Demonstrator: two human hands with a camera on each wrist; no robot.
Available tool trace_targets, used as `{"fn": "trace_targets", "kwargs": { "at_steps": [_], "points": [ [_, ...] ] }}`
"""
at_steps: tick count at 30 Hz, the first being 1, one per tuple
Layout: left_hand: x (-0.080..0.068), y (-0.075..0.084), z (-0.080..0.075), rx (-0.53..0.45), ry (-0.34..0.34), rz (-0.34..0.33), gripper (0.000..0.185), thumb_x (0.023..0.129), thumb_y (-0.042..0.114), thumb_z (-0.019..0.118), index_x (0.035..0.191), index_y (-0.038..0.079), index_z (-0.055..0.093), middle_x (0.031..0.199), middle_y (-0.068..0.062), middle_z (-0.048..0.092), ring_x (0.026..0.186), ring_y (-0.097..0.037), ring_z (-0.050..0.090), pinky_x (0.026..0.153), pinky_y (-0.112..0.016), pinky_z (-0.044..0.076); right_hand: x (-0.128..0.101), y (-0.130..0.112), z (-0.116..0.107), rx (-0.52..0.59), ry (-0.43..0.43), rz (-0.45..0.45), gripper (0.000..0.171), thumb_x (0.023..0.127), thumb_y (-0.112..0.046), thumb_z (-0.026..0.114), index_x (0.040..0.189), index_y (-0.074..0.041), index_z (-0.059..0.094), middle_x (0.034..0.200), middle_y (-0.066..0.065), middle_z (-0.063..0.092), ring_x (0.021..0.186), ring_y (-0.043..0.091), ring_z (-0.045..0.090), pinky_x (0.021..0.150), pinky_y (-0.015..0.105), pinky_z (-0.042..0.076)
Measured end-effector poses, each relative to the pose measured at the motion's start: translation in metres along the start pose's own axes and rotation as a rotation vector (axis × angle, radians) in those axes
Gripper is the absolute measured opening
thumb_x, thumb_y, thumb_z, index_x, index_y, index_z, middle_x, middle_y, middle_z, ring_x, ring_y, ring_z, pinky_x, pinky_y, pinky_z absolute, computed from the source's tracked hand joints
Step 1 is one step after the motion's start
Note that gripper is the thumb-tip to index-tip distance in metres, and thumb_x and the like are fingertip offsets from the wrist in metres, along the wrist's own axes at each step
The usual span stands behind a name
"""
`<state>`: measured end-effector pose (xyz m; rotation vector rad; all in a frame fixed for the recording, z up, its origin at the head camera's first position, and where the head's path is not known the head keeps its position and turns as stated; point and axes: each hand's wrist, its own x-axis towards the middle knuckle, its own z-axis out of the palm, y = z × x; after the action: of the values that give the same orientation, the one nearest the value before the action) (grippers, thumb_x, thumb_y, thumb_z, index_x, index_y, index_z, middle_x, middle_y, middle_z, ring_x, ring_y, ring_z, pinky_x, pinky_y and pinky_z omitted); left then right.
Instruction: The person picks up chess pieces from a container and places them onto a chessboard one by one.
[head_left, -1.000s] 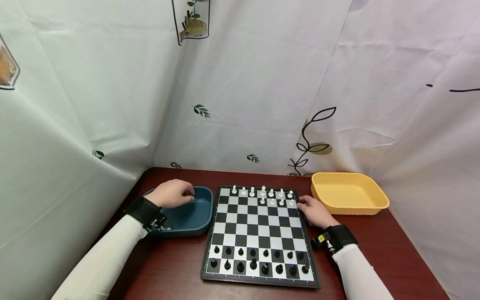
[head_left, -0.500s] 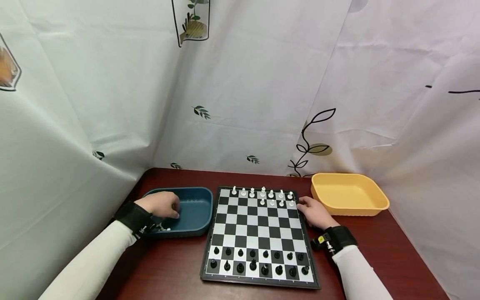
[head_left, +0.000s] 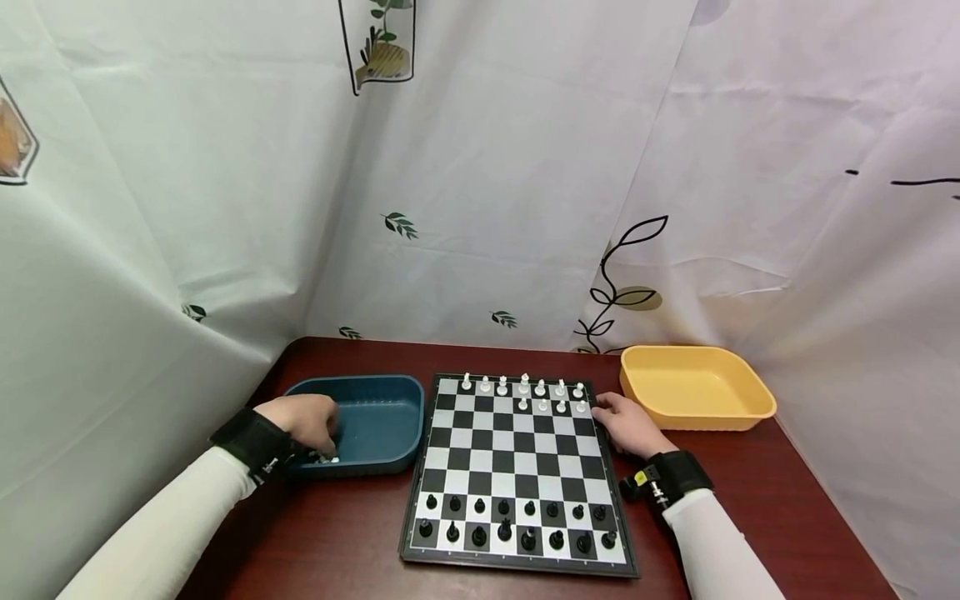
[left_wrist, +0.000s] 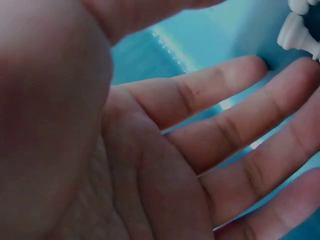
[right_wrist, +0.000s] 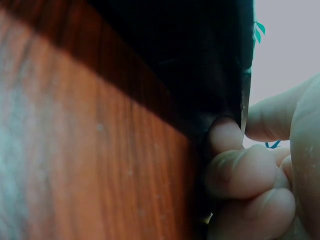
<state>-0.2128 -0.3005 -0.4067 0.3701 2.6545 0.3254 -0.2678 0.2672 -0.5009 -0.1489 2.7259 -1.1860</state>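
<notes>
Fingers of the left hand [head_left: 303,419] lie spread and relaxed inside the blue tray [head_left: 375,392], lower left of the frame, just short of white chess pieces [left_wrist: 300,35] lying there. The right hand [head_left: 628,423] curls against the chessboard [head_left: 517,467] at its right edge, long axis running away from the person. The yellow tray [head_left: 693,387] sits on the desk [head_left: 337,533], upper right.

My left hand [head_left: 303,419] lowered palm down, fingers [left_wrist: 215,95] straight and spread, holding nothing, my right hand [head_left: 628,422] resting low, fingers [right_wrist: 240,170] curled with thumb set apart, both my forearms in white sleeves, black bands at both my wrists
</notes>
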Motion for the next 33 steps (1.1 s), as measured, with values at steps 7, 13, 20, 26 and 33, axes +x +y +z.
{"fn": "trace_targets", "kwargs": {
  "at_steps": [7, 13, 20, 26, 33],
  "points": [
    [-0.003, -0.003, 0.002, -0.013, -0.027, -0.034, 0.023, 0.079, 0.010, 0.089, 0.071, 0.013, 0.067, 0.068, 0.002, 0.062, 0.057, -0.012, 0.057, 0.054, -0.028, 0.045, 0.000, -0.002, 0.002, -0.003, 0.000, 0.001, 0.042, 0.114, -0.024, 0.055, 0.145, 0.004, 0.060, 0.068, 0.008, 0.060, 0.047, 0.023, 0.057, 0.048, 0.038, 0.048],
    [-0.001, -0.004, 0.003, -0.070, -0.033, -0.025, 0.031, 0.080, 0.008, 0.090, 0.062, 0.014, 0.065, 0.060, 0.004, 0.059, 0.050, -0.011, 0.056, 0.050, -0.026, 0.045, 0.001, -0.002, 0.001, -0.002, 0.000, -0.005, 0.042, 0.113, -0.023, 0.055, 0.145, 0.004, 0.060, 0.068, 0.007, 0.060, 0.047, 0.023, 0.057, 0.047, 0.038, 0.048],
    [0.001, -0.002, 0.002, -0.066, -0.047, 0.026, 0.039, 0.075, -0.004, 0.085, 0.055, 0.017, 0.059, 0.053, 0.009, 0.051, 0.047, -0.009, 0.053, 0.048, -0.025, 0.040, 0.003, 0.001, 0.002, 0.018, -0.002, -0.013, 0.042, 0.113, -0.022, 0.057, 0.144, 0.005, 0.060, 0.065, 0.006, 0.059, 0.045, 0.022, 0.055, 0.046, 0.038, 0.048],
    [0.004, -0.002, -0.001, -0.032, -0.058, 0.064, 0.037, 0.073, -0.014, 0.080, 0.055, 0.015, 0.064, 0.051, 0.010, 0.052, 0.046, -0.007, 0.051, 0.047, -0.024, 0.040, 0.003, 0.002, 0.002, 0.028, 0.000, -0.021, 0.042, 0.112, -0.022, 0.056, 0.144, 0.006, 0.060, 0.065, 0.006, 0.059, 0.044, 0.022, 0.054, 0.047, 0.038, 0.048],
    [0.009, 0.003, -0.004, 0.048, -0.078, 0.130, 0.053, 0.071, -0.019, 0.073, 0.048, 0.022, 0.048, 0.049, 0.013, 0.037, 0.044, -0.003, 0.032, 0.045, -0.023, 0.028, 0.003, 0.002, 0.002, 0.024, 0.004, -0.011, 0.043, 0.112, -0.022, 0.057, 0.144, 0.006, 0.060, 0.065, 0.006, 0.059, 0.045, 0.022, 0.055, 0.047, 0.038, 0.048]
  ]
}}
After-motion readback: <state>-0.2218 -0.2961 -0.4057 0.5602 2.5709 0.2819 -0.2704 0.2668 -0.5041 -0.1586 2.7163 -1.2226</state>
